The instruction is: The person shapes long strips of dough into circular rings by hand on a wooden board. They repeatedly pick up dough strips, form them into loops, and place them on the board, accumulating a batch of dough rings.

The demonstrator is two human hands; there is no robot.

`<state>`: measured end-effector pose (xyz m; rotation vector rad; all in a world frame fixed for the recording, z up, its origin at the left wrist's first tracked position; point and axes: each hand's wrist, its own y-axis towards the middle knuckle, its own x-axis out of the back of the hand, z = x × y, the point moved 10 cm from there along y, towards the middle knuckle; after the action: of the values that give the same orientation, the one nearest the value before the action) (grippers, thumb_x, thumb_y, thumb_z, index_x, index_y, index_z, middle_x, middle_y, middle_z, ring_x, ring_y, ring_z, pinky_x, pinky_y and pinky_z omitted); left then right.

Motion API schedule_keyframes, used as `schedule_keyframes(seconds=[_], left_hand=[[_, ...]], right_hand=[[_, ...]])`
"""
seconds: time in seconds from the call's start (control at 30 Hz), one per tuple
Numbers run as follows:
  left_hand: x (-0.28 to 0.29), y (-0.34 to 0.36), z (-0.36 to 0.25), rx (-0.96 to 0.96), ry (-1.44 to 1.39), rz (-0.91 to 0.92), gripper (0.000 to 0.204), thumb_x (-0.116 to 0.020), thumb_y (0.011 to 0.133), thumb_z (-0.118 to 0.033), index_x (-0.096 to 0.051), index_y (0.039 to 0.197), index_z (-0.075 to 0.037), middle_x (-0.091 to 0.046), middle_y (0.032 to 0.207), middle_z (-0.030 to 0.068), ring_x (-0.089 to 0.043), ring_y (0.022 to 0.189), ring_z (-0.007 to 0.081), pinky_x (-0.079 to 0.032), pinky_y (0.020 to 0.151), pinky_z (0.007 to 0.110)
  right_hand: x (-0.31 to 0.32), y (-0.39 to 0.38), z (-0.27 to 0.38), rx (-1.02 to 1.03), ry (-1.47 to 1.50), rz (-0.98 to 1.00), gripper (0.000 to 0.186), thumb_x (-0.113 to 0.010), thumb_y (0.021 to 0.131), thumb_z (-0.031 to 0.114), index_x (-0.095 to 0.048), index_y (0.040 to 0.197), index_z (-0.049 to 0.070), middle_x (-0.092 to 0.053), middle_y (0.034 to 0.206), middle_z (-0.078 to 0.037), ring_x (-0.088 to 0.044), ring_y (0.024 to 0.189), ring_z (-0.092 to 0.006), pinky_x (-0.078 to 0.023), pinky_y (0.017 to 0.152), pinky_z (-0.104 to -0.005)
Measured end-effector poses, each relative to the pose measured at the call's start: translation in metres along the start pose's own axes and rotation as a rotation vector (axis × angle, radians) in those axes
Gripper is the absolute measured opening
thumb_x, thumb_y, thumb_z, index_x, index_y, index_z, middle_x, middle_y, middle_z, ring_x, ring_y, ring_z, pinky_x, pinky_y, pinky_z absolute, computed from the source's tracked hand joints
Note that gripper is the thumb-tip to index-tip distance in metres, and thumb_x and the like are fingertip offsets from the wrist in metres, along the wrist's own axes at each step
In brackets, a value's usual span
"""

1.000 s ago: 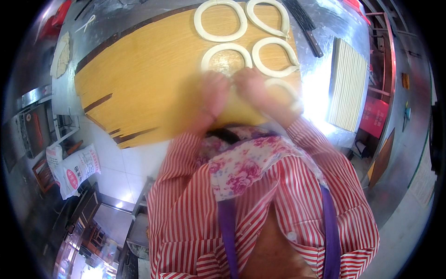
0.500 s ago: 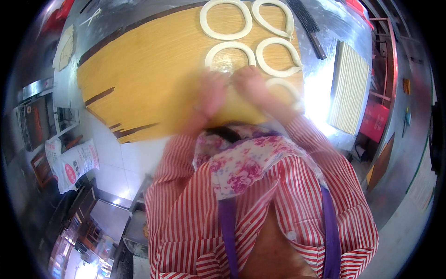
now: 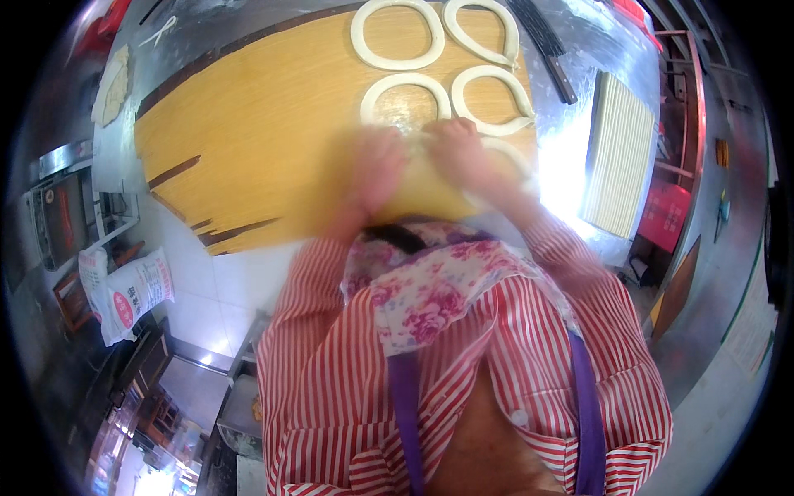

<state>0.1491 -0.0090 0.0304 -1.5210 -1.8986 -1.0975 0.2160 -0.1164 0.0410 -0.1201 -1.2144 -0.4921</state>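
Your dough ring [image 3: 405, 79] — a pale cream, smooth, fairly even rope — lay on the yellow board [image 3: 248, 124] at twelve o'clock from you, its near side hidden by your blurred left hand [image 3: 380, 169] and right hand [image 3: 457, 155]; whether either grasped it, I couldn't tell.

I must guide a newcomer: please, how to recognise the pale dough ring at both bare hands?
Find the big yellow wooden board and its right half. The pale dough ring lies below the top-left ring; among its neighbours, only it is partly hidden by both left hand and right hand.
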Motion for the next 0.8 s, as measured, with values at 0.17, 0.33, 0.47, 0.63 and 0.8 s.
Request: schedule_keyframes(seconds=[0.17, 0.33, 0.47, 0.63, 0.8], left_hand=[[0.001, 0.013, 0.001, 0.015, 0.019, 0.004, 0.018, -0.074, 0.082, -0.012, -0.069, 0.098, -0.009, -0.061, 0.110, 0.0065, -0.058, 0.110, 0.0266, -0.034, 0.110, 0.053], [0.002, 0.016, 0.003, 0.021, -0.026, -0.040, 0.015, -0.073, 0.083, -0.012, -0.069, 0.097, -0.009, -0.064, 0.109, 0.0056, -0.059, 0.109, 0.0259, -0.034, 0.111, 0.052], [0.000, 0.012, 0.009, 0.074, -0.052, -0.066, 0.011, -0.072, 0.084, -0.013, -0.071, 0.094, -0.009, -0.065, 0.111, 0.0050, -0.060, 0.109, 0.0254, -0.032, 0.112, 0.052], [-0.003, 0.014, 0.010, 0.106, -0.070, -0.085, 0.009, -0.073, 0.083, -0.013, -0.071, 0.090, -0.009, -0.066, 0.112, 0.0050, -0.060, 0.110, 0.0257, -0.030, 0.113, 0.052], [-0.004, 0.014, 0.008, 0.134, -0.076, -0.096, 0.009, -0.073, 0.082, -0.012, -0.072, 0.090, -0.009, -0.065, 0.111, 0.0052, -0.060, 0.110, 0.0256, -0.029, 0.113, 0.054]], right_hand=[[0.005, 0.008, -0.004, -0.029, 0.058, -0.053, 0.017, -0.071, 0.085, 0.014, -0.072, 0.102, 0.010, -0.063, 0.116, -0.006, -0.056, 0.113, -0.0251, -0.036, 0.101, -0.0446], [-0.003, 0.009, -0.018, -0.122, 0.137, -0.131, 0.011, -0.071, 0.085, 0.014, -0.073, 0.095, 0.009, -0.065, 0.116, -0.005, -0.057, 0.111, -0.0256, -0.035, 0.099, -0.0446], [0.001, 0.011, -0.012, -0.154, 0.159, -0.162, 0.009, -0.071, 0.084, 0.012, -0.073, 0.092, 0.009, -0.065, 0.116, -0.005, -0.058, 0.110, -0.0259, -0.035, 0.098, -0.0450], [0.001, 0.011, -0.011, -0.159, 0.164, -0.156, 0.011, -0.071, 0.082, 0.010, -0.073, 0.092, 0.010, -0.065, 0.117, -0.005, -0.058, 0.112, -0.0261, -0.035, 0.099, -0.0459], [-0.003, 0.014, -0.003, -0.114, 0.101, -0.133, 0.017, -0.070, 0.079, 0.009, -0.073, 0.096, 0.007, -0.064, 0.120, -0.006, -0.057, 0.115, -0.0267, -0.035, 0.101, -0.0469]])
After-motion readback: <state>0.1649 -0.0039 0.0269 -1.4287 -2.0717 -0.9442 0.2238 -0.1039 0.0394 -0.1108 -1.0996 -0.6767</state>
